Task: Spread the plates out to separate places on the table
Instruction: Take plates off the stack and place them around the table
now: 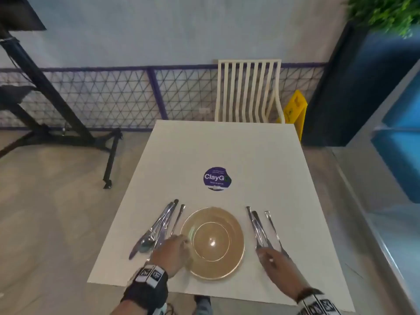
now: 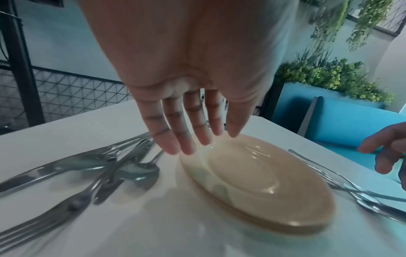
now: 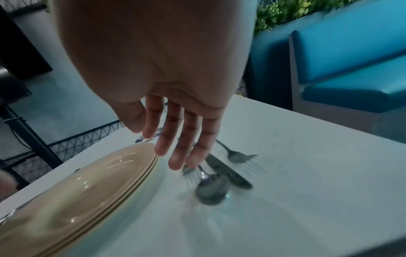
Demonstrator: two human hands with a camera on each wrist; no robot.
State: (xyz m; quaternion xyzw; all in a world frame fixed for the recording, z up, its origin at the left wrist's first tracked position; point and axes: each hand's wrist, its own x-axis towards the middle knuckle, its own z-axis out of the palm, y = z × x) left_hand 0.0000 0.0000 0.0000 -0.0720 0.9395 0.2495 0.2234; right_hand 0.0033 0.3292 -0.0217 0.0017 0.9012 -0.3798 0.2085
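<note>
A stack of tan plates sits near the front edge of the white table; its layered rims show in the right wrist view. My left hand hovers at the stack's left rim, fingers straight and spread, holding nothing. My right hand hovers just right of the stack above the cutlery, fingers straight, holding nothing.
Knives, spoons and forks lie left of the stack and right of it. A purple round sticker marks the table's middle. A cream chair stands at the far edge. A blue bench is to the right.
</note>
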